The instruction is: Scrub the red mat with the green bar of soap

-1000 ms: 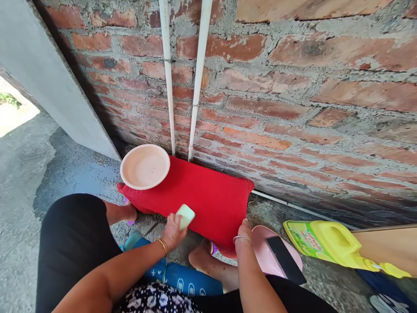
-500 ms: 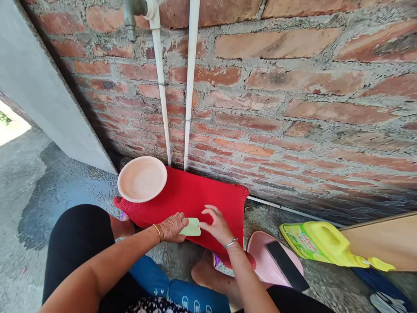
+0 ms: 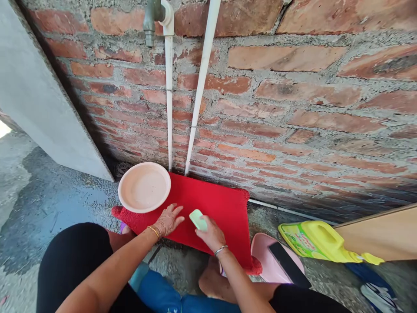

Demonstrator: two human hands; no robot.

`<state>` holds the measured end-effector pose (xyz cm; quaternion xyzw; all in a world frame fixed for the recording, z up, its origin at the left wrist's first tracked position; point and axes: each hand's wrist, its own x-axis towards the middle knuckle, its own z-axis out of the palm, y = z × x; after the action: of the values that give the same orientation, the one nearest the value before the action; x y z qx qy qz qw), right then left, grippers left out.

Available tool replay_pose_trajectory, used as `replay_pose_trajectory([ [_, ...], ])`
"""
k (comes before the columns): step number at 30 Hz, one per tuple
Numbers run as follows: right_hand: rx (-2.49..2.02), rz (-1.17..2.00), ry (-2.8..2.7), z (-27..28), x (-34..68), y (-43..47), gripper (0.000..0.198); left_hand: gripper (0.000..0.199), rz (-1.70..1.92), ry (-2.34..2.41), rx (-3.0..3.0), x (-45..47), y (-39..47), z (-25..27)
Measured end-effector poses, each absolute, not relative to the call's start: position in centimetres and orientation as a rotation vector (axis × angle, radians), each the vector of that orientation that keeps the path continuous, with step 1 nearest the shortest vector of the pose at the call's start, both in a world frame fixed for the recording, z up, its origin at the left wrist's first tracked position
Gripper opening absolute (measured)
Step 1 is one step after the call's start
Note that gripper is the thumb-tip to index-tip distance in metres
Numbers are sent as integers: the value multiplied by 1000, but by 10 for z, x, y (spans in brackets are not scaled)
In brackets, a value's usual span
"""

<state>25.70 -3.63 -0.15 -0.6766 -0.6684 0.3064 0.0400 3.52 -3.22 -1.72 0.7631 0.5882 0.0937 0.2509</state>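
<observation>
My right hand (image 3: 211, 234) grips a small pale green rectangular piece (image 3: 196, 218) with rounded corners, thumb and fingers closed on its near end. I cannot make out exactly what kind of thing it is. To its left, my left hand (image 3: 168, 221) is open, its fingers spread and holding nothing. Both hands are above a red cloth (image 3: 211, 195) draped over a low surface. A pale pink basin (image 3: 145, 187) stands on the cloth's left end, just beyond my left hand.
A pink stool-like seat (image 3: 262, 250) with a flat black object (image 3: 288, 264) on it is at the right. Further right lies a yellow jug (image 3: 312, 241) against a wooden board (image 3: 378, 234). Ahead is a brick wall (image 3: 254, 141) with white pipes (image 3: 198, 95) and a tap (image 3: 150, 21).
The pale green piece has passed from my left hand to my right. My left hand has let go, opened and drawn slightly left. The view has shifted a little.
</observation>
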Motion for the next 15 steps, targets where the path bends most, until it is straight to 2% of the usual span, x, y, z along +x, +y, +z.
replay_pose_trajectory([
  [2,-2264,859,-1742,-8,252,-26,49,44,312,1789,2030,25,-27,-38],
  [4,-2294,755,-1675,-16,234,-18,53,43,323,1873,2107,17,-27,-59],
  [10,-2189,445,-2077,-42,171,-8,54,47,283,1894,2509,15,-30,-100],
  [15,-2364,329,-1994,-54,231,-12,51,48,225,1936,2516,19,-17,-106],
])
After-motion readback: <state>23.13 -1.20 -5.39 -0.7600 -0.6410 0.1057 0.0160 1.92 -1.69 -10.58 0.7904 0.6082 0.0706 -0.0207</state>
